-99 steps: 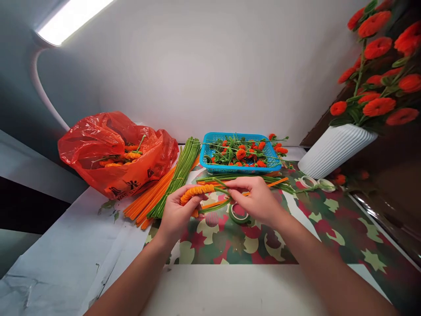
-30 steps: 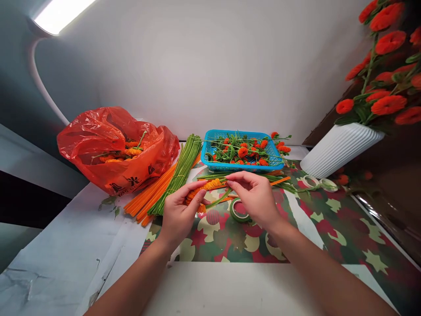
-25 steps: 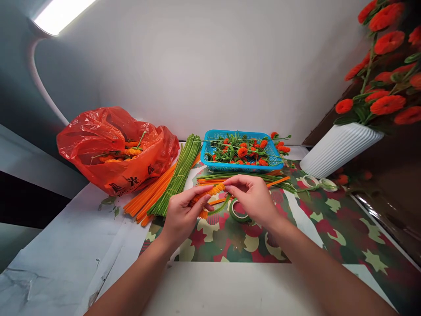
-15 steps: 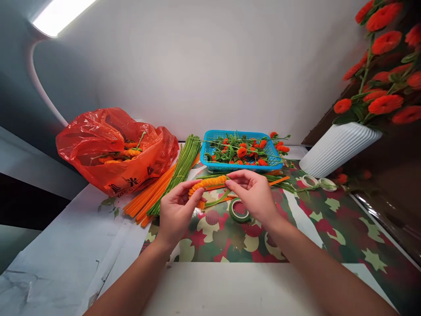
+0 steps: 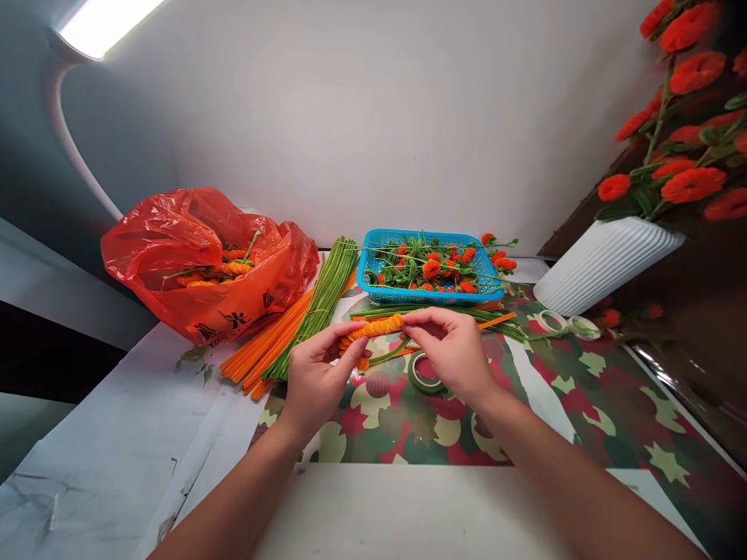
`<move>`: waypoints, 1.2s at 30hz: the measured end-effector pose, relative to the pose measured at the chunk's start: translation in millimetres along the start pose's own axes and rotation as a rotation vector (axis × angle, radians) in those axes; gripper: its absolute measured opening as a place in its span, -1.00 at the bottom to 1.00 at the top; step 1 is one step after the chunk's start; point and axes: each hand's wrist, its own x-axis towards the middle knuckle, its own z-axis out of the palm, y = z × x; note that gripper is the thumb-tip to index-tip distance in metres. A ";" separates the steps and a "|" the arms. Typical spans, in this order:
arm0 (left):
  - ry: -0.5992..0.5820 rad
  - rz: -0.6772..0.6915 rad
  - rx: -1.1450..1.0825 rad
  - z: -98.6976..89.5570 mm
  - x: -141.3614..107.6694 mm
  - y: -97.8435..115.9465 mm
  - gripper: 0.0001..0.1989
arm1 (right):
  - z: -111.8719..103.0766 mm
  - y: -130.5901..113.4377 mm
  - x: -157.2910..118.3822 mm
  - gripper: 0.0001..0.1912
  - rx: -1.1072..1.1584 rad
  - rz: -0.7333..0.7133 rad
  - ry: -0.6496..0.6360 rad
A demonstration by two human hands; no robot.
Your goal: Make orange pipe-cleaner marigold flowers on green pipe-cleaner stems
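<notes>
A coiled orange pipe cleaner (image 5: 378, 326) stretches between my two hands above the table. My left hand (image 5: 320, 373) is closed on its left end, thumb and fingers pinching it. At the other end, the fingertips of my right hand (image 5: 452, 350) pinch the tip. A green stem (image 5: 388, 355) runs below the coil; where it joins is hidden. Just under my right hand lies a roll of green tape (image 5: 421, 373), partly covered. Loose green and orange pipe cleaners (image 5: 496, 321) lie behind the hands.
To the left, a red plastic bag (image 5: 204, 264) holds orange flowers, beside bundles of green (image 5: 320, 299) and orange pipe cleaners (image 5: 262, 350). A blue basket (image 5: 435, 297) of red-orange flowers stands behind. At right are a white ribbed vase (image 5: 607, 260) and pale tape rolls (image 5: 583, 328). A lamp (image 5: 82, 148) rises at left.
Both hands keep hold of the coil and have barely moved. The coil looks turned slightly between the fingers, and the whole view has shifted a little.
</notes>
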 end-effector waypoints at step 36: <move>-0.135 0.003 0.050 4.2 -2.6 1.9 -0.85 | 15.5 -0.7 -13.3 -0.76 -0.361 -0.247 -0.218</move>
